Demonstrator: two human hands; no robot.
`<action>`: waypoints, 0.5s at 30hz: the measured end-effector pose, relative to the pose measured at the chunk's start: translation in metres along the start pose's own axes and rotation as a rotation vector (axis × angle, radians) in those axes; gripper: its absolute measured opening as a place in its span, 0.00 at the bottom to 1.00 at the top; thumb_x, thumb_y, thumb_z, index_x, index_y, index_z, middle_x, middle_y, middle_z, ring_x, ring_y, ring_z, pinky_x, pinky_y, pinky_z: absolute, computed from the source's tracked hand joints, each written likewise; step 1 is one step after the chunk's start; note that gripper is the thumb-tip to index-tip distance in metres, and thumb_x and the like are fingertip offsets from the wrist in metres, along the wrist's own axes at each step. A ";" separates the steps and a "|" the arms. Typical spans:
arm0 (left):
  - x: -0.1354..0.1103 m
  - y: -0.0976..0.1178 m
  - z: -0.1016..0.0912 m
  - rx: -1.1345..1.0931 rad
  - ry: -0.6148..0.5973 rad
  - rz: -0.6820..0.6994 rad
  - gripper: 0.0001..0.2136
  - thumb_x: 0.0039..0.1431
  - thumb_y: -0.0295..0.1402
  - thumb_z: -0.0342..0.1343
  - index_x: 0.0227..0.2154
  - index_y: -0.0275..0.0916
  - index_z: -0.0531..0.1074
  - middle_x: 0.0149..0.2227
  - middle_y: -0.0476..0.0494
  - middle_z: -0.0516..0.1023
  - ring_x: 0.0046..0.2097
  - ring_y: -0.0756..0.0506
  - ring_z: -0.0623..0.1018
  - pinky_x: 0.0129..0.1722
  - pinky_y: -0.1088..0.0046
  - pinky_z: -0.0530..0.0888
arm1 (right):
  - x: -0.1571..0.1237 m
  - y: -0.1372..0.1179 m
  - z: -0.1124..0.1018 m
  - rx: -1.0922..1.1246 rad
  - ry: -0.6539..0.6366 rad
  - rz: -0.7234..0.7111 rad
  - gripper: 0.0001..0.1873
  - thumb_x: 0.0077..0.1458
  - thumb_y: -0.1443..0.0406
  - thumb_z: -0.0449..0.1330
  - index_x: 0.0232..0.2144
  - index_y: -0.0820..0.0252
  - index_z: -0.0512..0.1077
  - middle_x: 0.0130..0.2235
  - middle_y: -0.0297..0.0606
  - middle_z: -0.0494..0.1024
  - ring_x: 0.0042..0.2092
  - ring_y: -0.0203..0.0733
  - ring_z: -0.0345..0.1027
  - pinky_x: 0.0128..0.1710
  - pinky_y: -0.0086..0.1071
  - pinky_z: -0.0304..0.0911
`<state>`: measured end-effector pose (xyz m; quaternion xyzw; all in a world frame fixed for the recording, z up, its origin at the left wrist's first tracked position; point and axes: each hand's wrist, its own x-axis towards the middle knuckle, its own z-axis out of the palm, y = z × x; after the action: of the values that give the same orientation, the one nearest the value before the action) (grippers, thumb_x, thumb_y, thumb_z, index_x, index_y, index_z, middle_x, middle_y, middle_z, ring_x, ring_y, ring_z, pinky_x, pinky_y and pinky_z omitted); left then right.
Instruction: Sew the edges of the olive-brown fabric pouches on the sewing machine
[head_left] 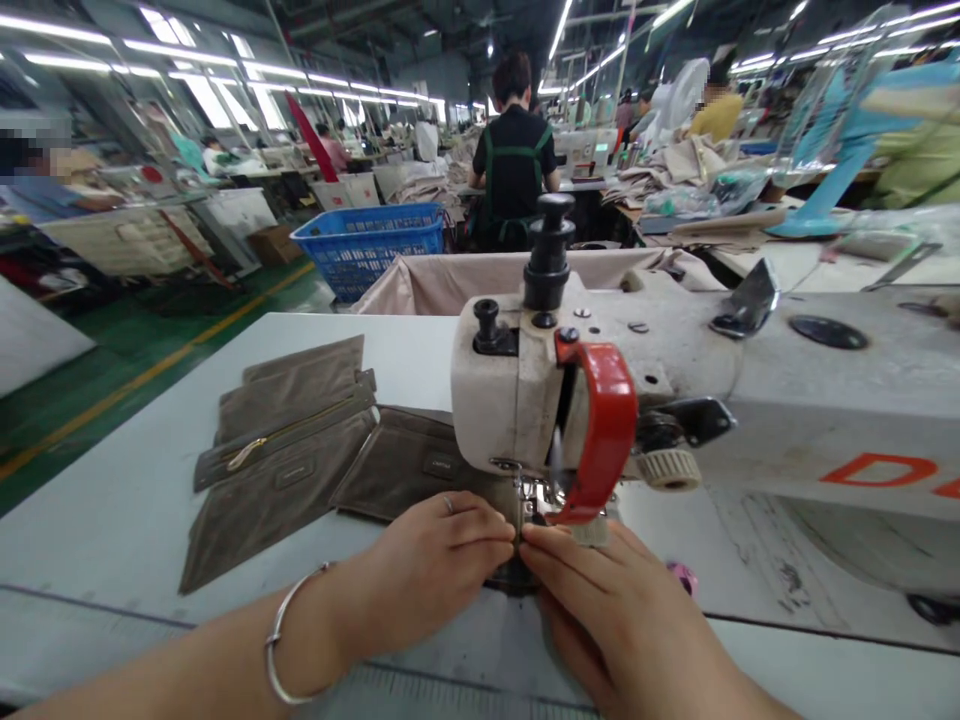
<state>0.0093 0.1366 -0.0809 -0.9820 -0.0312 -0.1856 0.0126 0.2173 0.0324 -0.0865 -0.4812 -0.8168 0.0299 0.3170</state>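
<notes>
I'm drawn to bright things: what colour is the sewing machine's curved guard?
The guard is red; head view.

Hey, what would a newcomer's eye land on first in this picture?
Probably the bright red guard on the front of the white sewing machine, just right of centre. Below it, the left hand and right hand lie close together at a brown fabric piece. Beyond the table, left of centre, stands a blue basket.

Matt cloth panel point(401, 458); glossy guard point(613, 420)
</notes>
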 end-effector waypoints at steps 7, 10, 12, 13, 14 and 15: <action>0.008 -0.018 0.001 -0.023 -0.002 -0.058 0.11 0.69 0.25 0.47 0.45 0.32 0.74 0.45 0.42 0.80 0.50 0.49 0.76 0.58 0.75 0.69 | -0.001 0.006 0.010 -0.116 -0.008 0.053 0.20 0.58 0.72 0.53 0.53 0.64 0.70 0.48 0.49 0.75 0.49 0.58 0.68 0.40 0.48 0.72; 0.012 -0.026 0.004 -0.089 -0.007 -0.139 0.09 0.70 0.26 0.48 0.43 0.36 0.74 0.45 0.45 0.81 0.50 0.50 0.77 0.58 0.76 0.69 | -0.001 0.008 0.013 -0.143 -0.013 0.055 0.20 0.59 0.71 0.53 0.53 0.65 0.70 0.45 0.51 0.74 0.48 0.60 0.67 0.37 0.49 0.72; 0.014 -0.031 0.008 -0.106 -0.057 -0.185 0.07 0.69 0.26 0.50 0.42 0.37 0.74 0.45 0.47 0.80 0.50 0.49 0.77 0.58 0.73 0.70 | -0.002 0.008 0.014 -0.151 -0.040 0.049 0.20 0.60 0.70 0.54 0.54 0.64 0.69 0.47 0.51 0.74 0.48 0.59 0.67 0.38 0.49 0.72; 0.014 -0.034 0.011 -0.104 -0.083 -0.201 0.07 0.68 0.26 0.51 0.42 0.38 0.74 0.46 0.47 0.80 0.51 0.48 0.77 0.57 0.72 0.70 | -0.003 0.009 0.014 -0.154 -0.050 0.047 0.20 0.60 0.69 0.54 0.54 0.64 0.69 0.48 0.51 0.73 0.48 0.59 0.67 0.39 0.50 0.72; 0.015 -0.036 0.014 -0.099 -0.101 -0.213 0.07 0.68 0.25 0.51 0.42 0.38 0.74 0.46 0.47 0.81 0.51 0.48 0.77 0.57 0.71 0.70 | -0.003 0.009 0.014 -0.155 -0.052 0.047 0.20 0.60 0.69 0.54 0.54 0.63 0.69 0.49 0.51 0.73 0.48 0.59 0.67 0.40 0.50 0.72; 0.015 -0.038 0.016 -0.092 -0.112 -0.220 0.07 0.68 0.25 0.51 0.42 0.39 0.74 0.46 0.47 0.81 0.51 0.47 0.77 0.57 0.70 0.70 | -0.004 0.009 0.014 -0.156 -0.048 0.050 0.20 0.60 0.69 0.54 0.54 0.63 0.69 0.49 0.51 0.73 0.48 0.58 0.67 0.40 0.51 0.72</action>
<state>0.0267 0.1757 -0.0903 -0.9810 -0.1309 -0.1320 -0.0548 0.2176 0.0376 -0.1029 -0.5237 -0.8117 -0.0143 0.2582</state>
